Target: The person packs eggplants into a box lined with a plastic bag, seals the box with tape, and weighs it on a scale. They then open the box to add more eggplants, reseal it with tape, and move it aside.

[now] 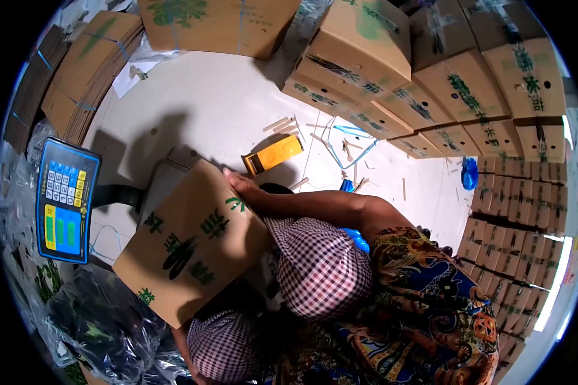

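Note:
A closed cardboard box with green printed characters is tilted in front of my checked knees. My right hand grips its upper edge, with the fingertips at the corner. From below, my left hand reaches the box's lower corner; its fingers are hidden behind the box. A digital scale's display, blue and yellow with a keypad, stands to the left on a dark arm. Part of the grey scale platform shows behind the box. Beyond my right hand, a yellow block-shaped object with a dark end lies on the floor.
Filled cartons are stacked at the upper right, more along the right wall. Flattened cardboard bundles stand at the upper left. Clear plastic bags lie at the lower left. Cardboard strips and blue strapping litter the white floor.

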A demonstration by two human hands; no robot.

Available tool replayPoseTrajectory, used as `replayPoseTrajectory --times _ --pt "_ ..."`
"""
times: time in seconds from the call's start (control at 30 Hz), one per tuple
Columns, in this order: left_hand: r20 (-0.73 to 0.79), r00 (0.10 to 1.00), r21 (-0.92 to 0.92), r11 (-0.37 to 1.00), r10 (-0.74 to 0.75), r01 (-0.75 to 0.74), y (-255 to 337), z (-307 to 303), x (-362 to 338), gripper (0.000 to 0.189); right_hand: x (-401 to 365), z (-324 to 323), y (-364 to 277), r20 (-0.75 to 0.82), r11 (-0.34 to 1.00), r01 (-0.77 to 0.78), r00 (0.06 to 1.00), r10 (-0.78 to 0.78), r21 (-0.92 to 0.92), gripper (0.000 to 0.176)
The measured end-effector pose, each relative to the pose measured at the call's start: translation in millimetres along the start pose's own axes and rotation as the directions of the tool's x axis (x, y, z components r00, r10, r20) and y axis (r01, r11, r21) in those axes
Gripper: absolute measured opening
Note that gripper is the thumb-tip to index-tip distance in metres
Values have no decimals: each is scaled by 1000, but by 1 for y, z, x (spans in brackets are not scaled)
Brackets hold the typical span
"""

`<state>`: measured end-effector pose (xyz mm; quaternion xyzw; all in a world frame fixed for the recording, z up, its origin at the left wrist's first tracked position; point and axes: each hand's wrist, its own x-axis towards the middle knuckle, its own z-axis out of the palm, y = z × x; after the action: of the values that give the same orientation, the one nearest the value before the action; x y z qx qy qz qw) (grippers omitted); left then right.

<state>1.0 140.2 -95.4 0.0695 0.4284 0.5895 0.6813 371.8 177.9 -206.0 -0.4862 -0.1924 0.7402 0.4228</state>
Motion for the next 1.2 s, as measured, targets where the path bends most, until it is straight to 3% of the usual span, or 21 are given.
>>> replayPoseTrajectory --times 0.07,0.2,0.3,0.4,0.43,0.47,0.53,0.57,0.6,0.63,0.67,0.73,0.77,0.83,0.87,0.9,0.97,1.0,1.03,1.1,1.2 --pt "2 1000 16 1000 -3 3 2 6 1 60 12 -4 3 -85 981 100 990 -115 -164 46" --pt "10 1000 52 999 -6 6 7 18 -1 62 39 -23 8 -244 842 24 952 -183 -539 39" --pt "44 999 80 997 -13 9 8 39 3 64 -4 -2 -62 -197 704 -79 976 -88 -705 35" --pt "115 993 97 995 -39 28 7 69 17 65 -31 15 -111 -242 539 -128 959 -147 -833 34" --pt "145 988 114 993 -44 27 5 87 19 66 -10 -8 -96 -258 524 -101 937 -237 -846 34" --pt "178 982 127 991 -61 38 4 104 23 66 6 -34 -87 -84 479 146 901 -426 -865 29" --pt "244 965 159 986 -91 53 -3 142 28 67 8 -59 -114 235 -57 273 680 -695 -960 23" --pt "280 953 168 983 -117 71 -9 162 30 68 -20 -39 -159 55 117 170 762 -646 -978 24" --pt "319 937 178 980 -141 87 -14 181 31 68 -21 -38 -181 -358 693 153 767 -532 -704 28" --pt "355 919 166 979 -173 120 -11 190 39 69 -46 -19 -218 -57 341 294 678 -733 -893 45" --pt "383 899 182 971 -214 154 -27 218 38 69 -54 -43 -250 -147 546 324 745 -650 -773 48" --pt "431 850 208 950 -303 233 -62 268 34 70 -111 -50 -324 -145 551 338 741 -656 -763 58" --pt "452 822 217 936 -347 277 -82 290 31 71 -143 -61 -364 -22 269 241 706 -708 -932 58" --pt "488 762 211 905 -425 369 -116 327 27 72 -198 -61 -415 10 446 578 619 -785 -683 57" --pt "540 706 196 884 -458 424 -99 317 29 72 -225 26 -427 -31 450 456 675 -737 -768 58" --pt "555 673 197 863 -490 465 -111 331 25 73 -246 39 -445 -109 506 329 747 -656 -797 59" --pt "573 611 196 815 -547 546 -135 350 17 74 -245 43 -465 -163 324 172 598 -784 -930 58" --pt "578 584 199 793 -569 576 -145 358 13 74 -240 36 -467 168 -163 46 378 -910 -986 61" --pt "590 557 188 770 -585 609 -153 365 10 75 -246 56 -455 144 -179 -13 536 -832 -984 67" --pt "605 522 184 744 -601 643 -162 375 5 76 -205 39 -416 443 -550 -386 336 -831 -741 70" --pt "622 525 180 759 -581 626 -159 388 -7 76 -226 83 -388 314 -414 -87 517 -796 -906 70"
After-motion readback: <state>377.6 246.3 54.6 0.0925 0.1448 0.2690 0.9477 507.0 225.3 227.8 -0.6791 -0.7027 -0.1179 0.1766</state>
